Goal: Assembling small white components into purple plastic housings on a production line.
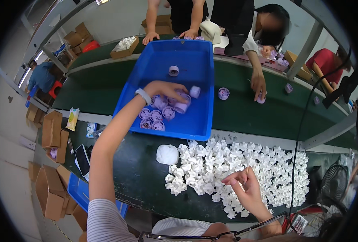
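Observation:
My left hand (166, 89) reaches into a large blue tray (203, 117). Its fingers, smeared by motion, curve over a lilac round cup-shaped part (181, 106) and appear to grip it. Several more lilac round parts (156, 115) sit together in the tray's near half, some showing small fittings inside. One lilac part (173, 71) stands apart, farther back. My right hand (246, 189) hovers over many white flower-shaped pieces (205, 169) spread on the dark green table. A thin stick (247, 171) pokes out from its bent fingers. A round white pad (167, 154) lies left of the pieces.
Across the green belt (243, 109), a co-worker's hand (259, 86) touches a lilac part; another lilac part (223, 93) stands nearer. Another person's hands rest at the tray's far end. A phone (82, 159) lies left, a black cable (298, 141) hangs right, beside a fan (334, 181).

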A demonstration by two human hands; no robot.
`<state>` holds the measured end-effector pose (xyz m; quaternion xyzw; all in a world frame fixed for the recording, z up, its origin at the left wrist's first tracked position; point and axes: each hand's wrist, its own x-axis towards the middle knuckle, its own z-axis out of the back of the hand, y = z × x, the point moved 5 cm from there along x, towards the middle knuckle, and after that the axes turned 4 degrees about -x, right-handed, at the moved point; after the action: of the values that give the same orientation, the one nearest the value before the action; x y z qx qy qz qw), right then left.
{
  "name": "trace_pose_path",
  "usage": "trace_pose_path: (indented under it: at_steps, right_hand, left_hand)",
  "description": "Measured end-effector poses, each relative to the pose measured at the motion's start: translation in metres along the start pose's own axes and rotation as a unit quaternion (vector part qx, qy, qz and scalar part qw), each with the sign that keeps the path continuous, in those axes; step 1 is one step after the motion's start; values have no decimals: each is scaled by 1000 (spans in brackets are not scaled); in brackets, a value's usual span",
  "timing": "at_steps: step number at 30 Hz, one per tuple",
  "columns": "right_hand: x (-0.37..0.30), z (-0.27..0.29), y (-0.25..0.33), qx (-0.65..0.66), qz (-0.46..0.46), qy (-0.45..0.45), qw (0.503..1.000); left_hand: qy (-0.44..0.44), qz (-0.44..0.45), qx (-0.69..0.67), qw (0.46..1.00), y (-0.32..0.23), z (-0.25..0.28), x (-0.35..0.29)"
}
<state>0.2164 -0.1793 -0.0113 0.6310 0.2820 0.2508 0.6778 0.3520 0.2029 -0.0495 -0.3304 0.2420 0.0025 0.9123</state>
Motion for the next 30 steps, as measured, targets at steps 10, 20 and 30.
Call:
trace_pose_path:
  at_steps: [10, 20, 30]
  right_hand:
    - [-5, -1, 2, -4, -29, -5, 1000]
    - [5, -1, 1, -24, -61, 5, 998]
    - [-5, -25, 1, 26, -61, 6, 998]
  left_hand:
    - [-399, 58, 224, 887, 52, 68, 88]
    - [-424, -82, -1, 902, -62, 37, -41]
    - [-417, -239, -386, 787, -144, -99, -247]
